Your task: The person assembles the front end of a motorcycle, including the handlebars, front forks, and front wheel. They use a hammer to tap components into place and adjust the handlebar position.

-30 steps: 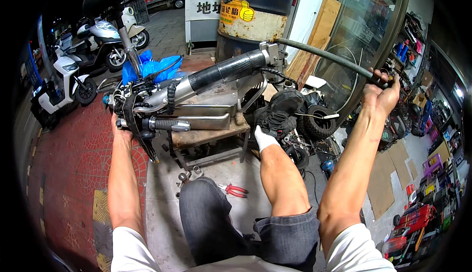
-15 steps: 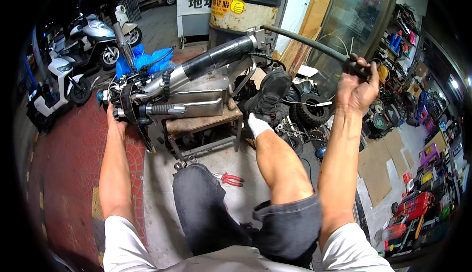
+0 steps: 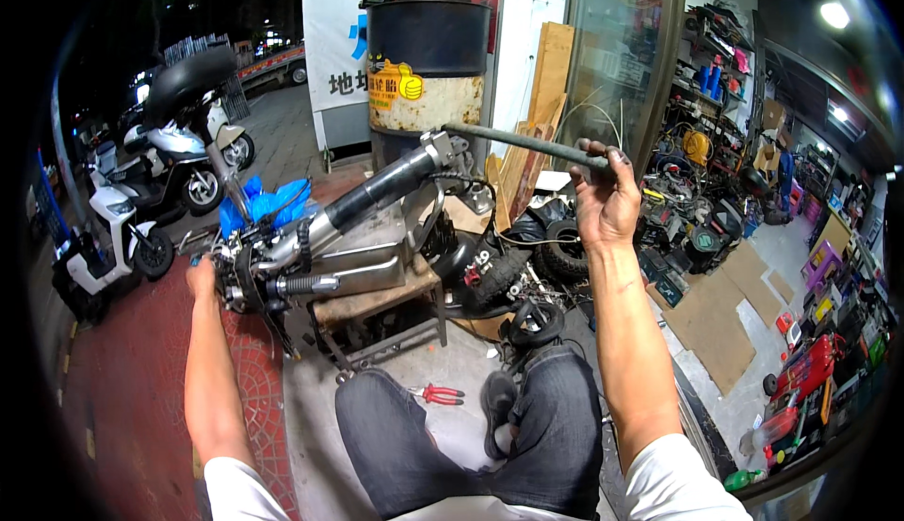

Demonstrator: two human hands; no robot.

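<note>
A partly stripped scooter frame with a thick black-and-silver tube (image 3: 369, 195) lies tilted across a low wooden stool (image 3: 372, 304). My left hand (image 3: 201, 281) is closed around the left end of the handlebar parts (image 3: 250, 272); its fingertips are mostly hidden. A long dark metal bar (image 3: 527, 142) runs from the bracket (image 3: 439, 147) at the tube's upper end. My right hand (image 3: 607, 203) grips the bar's right end, palm upward with the fingers curled round it. Nearby on the handlebar parts sits a ribbed grip (image 3: 306, 285).
Red-handled pliers (image 3: 441, 395) lie on the floor before my knees. Tires (image 3: 563, 250) and loose parts crowd the ground beyond the stool. Behind stands a rusty drum (image 3: 428, 79). Parked scooters (image 3: 122, 210) are on the left; flattened cardboard (image 3: 711, 319) and tools are on the right.
My right foot, raised against the frame before, is down on the floor. The view has tilted up. Both hands keep their holds on the bar and the handlebar parts.
</note>
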